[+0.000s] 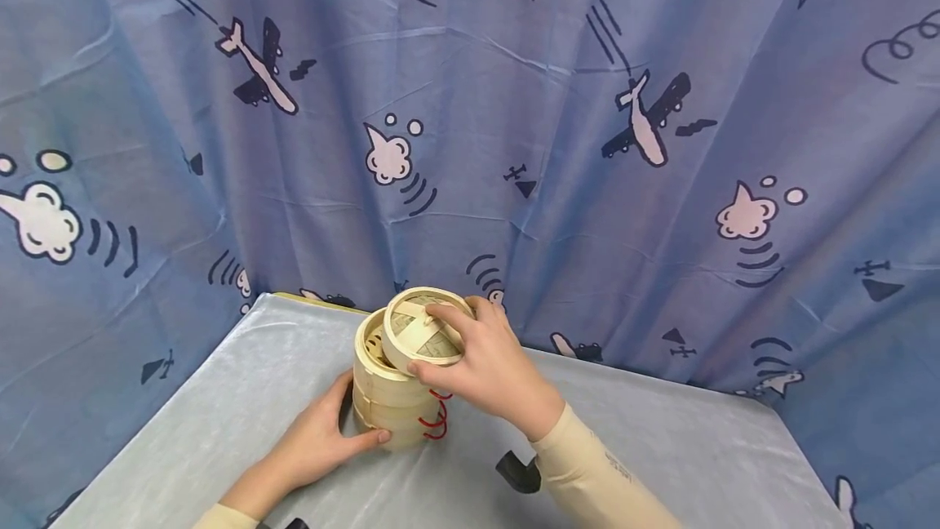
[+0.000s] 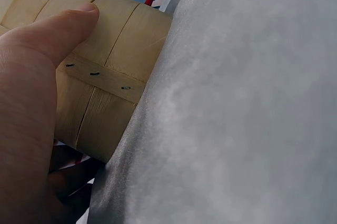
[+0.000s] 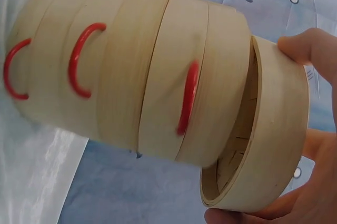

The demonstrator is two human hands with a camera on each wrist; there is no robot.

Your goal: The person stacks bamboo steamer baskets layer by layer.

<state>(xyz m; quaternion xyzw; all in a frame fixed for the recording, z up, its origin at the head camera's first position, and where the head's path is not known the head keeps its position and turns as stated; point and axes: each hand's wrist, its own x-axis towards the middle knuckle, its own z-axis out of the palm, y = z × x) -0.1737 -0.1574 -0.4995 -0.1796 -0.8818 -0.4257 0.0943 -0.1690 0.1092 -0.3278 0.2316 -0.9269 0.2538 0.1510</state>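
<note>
A stack of round bamboo steamer baskets point(image 1: 392, 406) stands on the cloth-covered table, with red loop handles point(image 3: 79, 61) along its side. My left hand point(image 1: 316, 439) grips the stack low on its left, the thumb across the front and the other fingers behind. In my right hand point(image 1: 488, 357) is the woven bamboo lid point(image 1: 411, 341), held by its rim. The lid is tilted and shifted right on the top basket, leaving part of the slatted inside in sight. The right wrist view shows the lid point(image 3: 279, 113) agape, its edge close to the basket.
Grey-white cloth point(image 1: 624, 431) covers the table. A blue curtain point(image 1: 470, 145) printed with planes and clouds hangs right behind it. Near my right sleeve there is a black curved piece point(image 1: 518, 472), and a yellowish edge point(image 1: 316, 300) shows at the table's back.
</note>
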